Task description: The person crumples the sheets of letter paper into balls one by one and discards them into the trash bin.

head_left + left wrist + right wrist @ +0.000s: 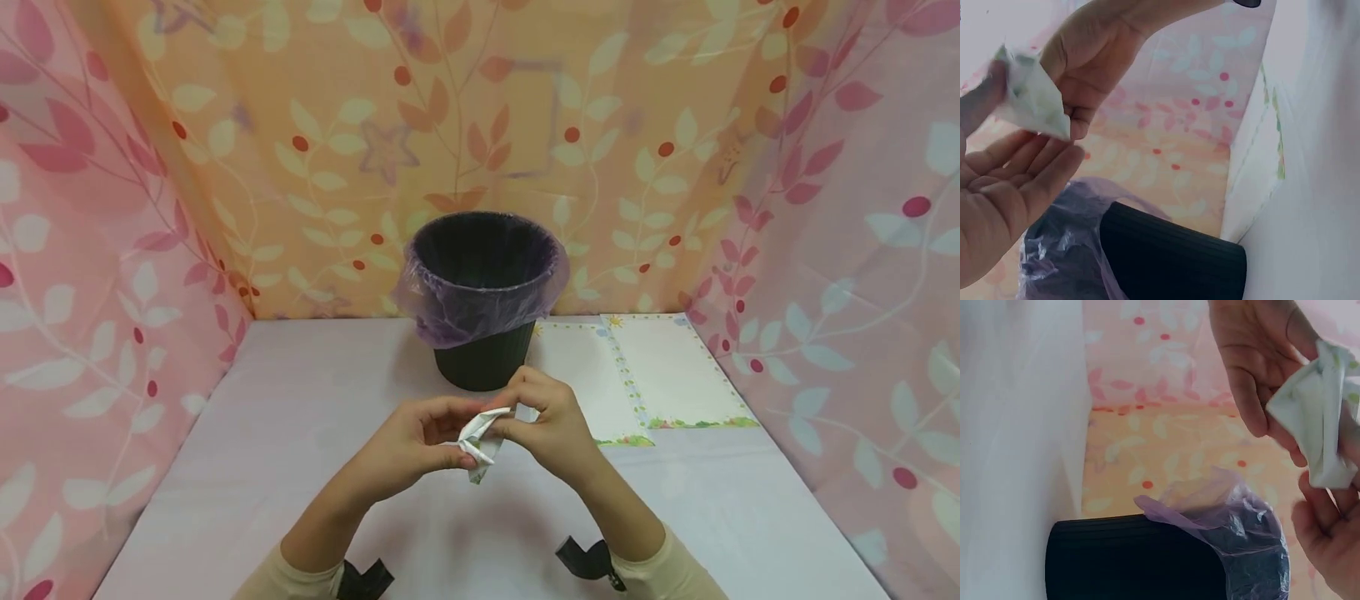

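Observation:
Both hands hold a crumpled, folded piece of white paper (480,440) with green print above the table, in front of the bin. My left hand (405,443) pinches its left side between thumb and fingers. On the other side, my right hand (551,421) grips it with thumb and bent fingers. In the left wrist view the paper (1035,100) shows as a folded wedge between the two hands. The right wrist view shows its creased layers (1316,419), with several fingertips behind them.
A dark ribbed bin (483,367) lined with a purple plastic bag (480,312) stands behind the hands. To its right, two flat white sheets with printed borders, a nearer sheet (585,375) and a farther sheet (675,367), lie on the white table (315,433). Patterned curtains (300,208) enclose the table.

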Tool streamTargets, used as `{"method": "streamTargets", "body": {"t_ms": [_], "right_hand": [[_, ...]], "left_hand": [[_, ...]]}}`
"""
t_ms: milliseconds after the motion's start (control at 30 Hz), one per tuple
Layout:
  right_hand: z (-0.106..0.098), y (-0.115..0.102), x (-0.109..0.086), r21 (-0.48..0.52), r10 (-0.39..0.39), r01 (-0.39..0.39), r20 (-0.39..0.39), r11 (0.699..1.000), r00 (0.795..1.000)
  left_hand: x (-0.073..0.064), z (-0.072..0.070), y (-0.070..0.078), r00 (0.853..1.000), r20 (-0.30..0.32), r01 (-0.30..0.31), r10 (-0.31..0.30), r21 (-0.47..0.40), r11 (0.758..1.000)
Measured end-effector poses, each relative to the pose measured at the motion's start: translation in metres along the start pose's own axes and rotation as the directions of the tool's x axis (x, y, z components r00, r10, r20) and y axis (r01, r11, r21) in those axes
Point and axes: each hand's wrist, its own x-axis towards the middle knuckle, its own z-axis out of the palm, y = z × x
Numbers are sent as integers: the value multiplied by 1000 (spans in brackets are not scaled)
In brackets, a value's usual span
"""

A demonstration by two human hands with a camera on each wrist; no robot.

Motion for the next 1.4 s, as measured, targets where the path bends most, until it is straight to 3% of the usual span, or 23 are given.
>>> {"method": "streamTargets", "body": {"t_ms": [133, 200, 300, 367, 433, 533, 633, 700, 767, 833, 1000, 1067, 1133, 1200, 1300, 1400], "right_hand": [[8, -2, -2, -121, -82, 71, -94, 990, 992], [10, -2, -1, -197, -131, 110, -98, 974, 986], [5, -3, 0, -244, -150, 142, -14, 959, 989], [-3, -3, 0, -222, -120, 136, 82, 966, 989], [-9, -2, 1, -196, -88, 122, 174, 973, 981], [-10, -1, 1, -208, -92, 145, 245, 967, 965], [-4, 2, 2, -269, -166, 228, 235, 936, 958], [1, 3, 3, -308, -245, 301, 207, 903, 947], [4, 5, 4, -334, -343, 386, 180, 860, 922], [6, 6, 5, -355, -445, 471, 157, 808, 882], [5, 6, 7, -406, -636, 632, 145, 661, 758], [5, 6, 8, -401, -670, 663, 146, 633, 728], [6, 5, 10, -366, -682, 677, 139, 638, 718], [7, 5, 12, -303, -675, 673, 115, 675, 729], [6, 7, 15, -176, -632, 630, 56, 756, 773], [3, 9, 14, -68, -573, 572, 6, 817, 819]], "left_hand": [[-1, 4, 0, 996, -75, -27, 38, 142, 990], [-1, 6, 0, 990, -131, -15, 46, 231, 973], [0, 9, -2, 972, -230, 33, 49, 337, 941], [1, 9, -3, 950, -311, 74, 39, 345, 935], [2, 9, -5, 925, -379, 104, 24, 314, 944], [2, 7, -6, 906, -424, 110, -22, 185, 977], [1, 7, -4, 917, -391, 101, -77, 40, 994], [0, 7, -1, 920, -374, 116, -116, -22, 993], [-1, 7, 2, 922, -359, 138, -146, -47, 989], [-3, 6, 5, 924, -345, 160, -165, -43, 986], [-6, 6, 8, 958, -231, 167, -170, -34, 985], [-7, 5, 9, 967, -188, 168, -174, -50, 985], [-10, 4, 11, 974, -158, 158, -165, -54, 986], [-12, 4, 11, 985, -124, 114, -118, -41, 993], [-13, 3, 10, 997, -83, -9, 10, 9, 1000], [-14, 6, 9, 988, -71, -136, 138, 37, 990]]}}
